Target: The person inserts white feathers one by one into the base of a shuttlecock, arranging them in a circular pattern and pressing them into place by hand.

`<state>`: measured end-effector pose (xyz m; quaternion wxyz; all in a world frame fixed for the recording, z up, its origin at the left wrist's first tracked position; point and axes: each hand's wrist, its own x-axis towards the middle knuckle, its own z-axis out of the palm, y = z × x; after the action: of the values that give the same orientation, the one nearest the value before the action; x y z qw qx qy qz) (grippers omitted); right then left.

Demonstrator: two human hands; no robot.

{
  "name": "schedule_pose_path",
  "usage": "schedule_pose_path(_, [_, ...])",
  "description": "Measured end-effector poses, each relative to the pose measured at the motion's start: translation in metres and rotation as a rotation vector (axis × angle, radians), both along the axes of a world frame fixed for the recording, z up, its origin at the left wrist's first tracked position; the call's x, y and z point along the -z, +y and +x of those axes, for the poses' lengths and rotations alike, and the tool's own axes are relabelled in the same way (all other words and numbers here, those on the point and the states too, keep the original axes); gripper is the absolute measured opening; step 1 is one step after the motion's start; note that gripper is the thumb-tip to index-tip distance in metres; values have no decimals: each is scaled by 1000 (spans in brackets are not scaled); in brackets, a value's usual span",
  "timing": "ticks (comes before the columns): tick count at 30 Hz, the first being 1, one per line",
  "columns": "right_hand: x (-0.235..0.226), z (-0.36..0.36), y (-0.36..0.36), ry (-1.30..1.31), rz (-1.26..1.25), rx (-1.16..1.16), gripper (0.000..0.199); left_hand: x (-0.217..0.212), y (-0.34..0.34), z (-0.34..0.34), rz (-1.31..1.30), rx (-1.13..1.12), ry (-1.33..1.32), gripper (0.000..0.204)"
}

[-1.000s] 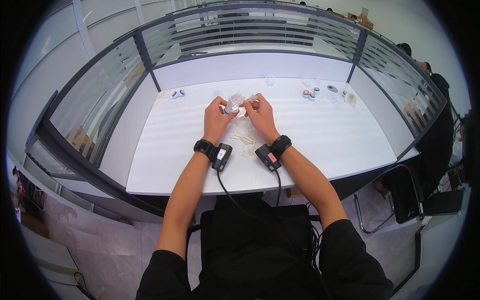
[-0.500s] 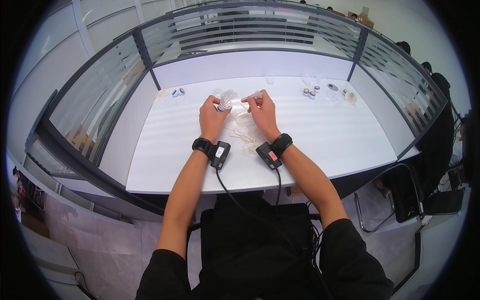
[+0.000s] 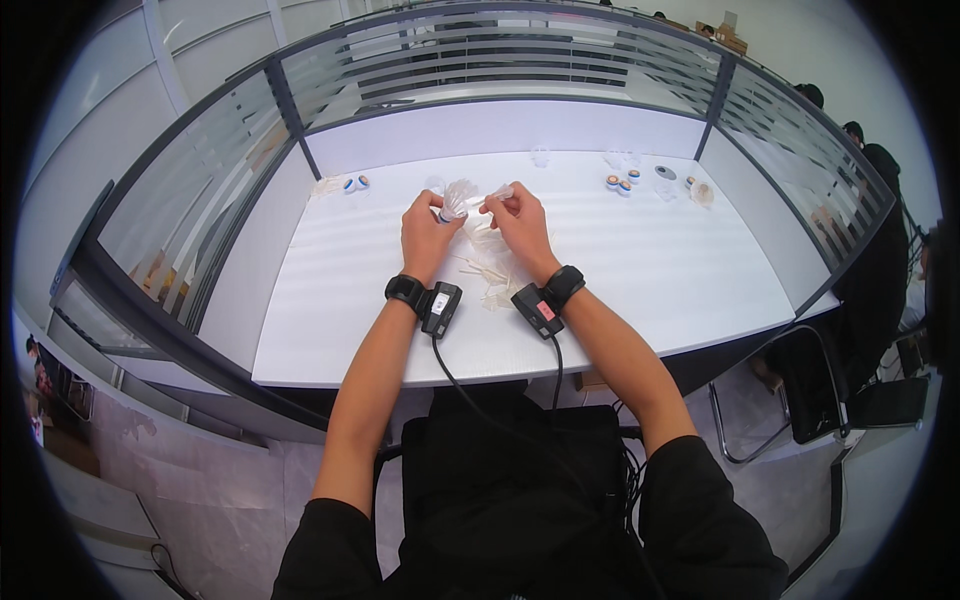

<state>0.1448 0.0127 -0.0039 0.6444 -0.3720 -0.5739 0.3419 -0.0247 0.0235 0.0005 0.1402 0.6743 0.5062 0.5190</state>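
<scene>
My left hand (image 3: 428, 230) is closed on a white shuttlecock (image 3: 459, 196), its fanned skirt turned up toward the right and a bit of blue band showing by my fingers. Across from it, my right hand (image 3: 522, 222) pinches a small whitish piece (image 3: 502, 193) that looks like a feather; its lower part is hidden by the fingers. Below and between both hands lie loose cream feathers (image 3: 490, 272) on the white table (image 3: 340, 290).
At the back left are two blue-rimmed round bases (image 3: 356, 184). Several more such bases (image 3: 624, 184), clear plastic pieces (image 3: 620, 160) and a grey oval thing (image 3: 665, 174) lie back right. A partition (image 3: 500, 128) bounds the table; cables (image 3: 447, 372) trail from wrist-worn boxes.
My right hand has shifted slightly left and down, and the piece in it now points more upright. The shuttlecock in my left hand has tilted a little to the right.
</scene>
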Motion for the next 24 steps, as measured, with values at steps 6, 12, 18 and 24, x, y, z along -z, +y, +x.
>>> schedule_pose_path(6, [-7,2,-4,-9,-47,11,14,0,1,-1,3,30,27,37])
schedule_pose_path(12, [-12,2,-7,31,-66,-41,12,0,2,0,3,41,27,40])
schedule_pose_path(18, [-6,2,-1,78,-67,-54,17,0,4,1,1,55,-36,40])
schedule_pose_path(24, [-3,6,2,121,-40,-37,20,6,9,9,155,142,-125,34])
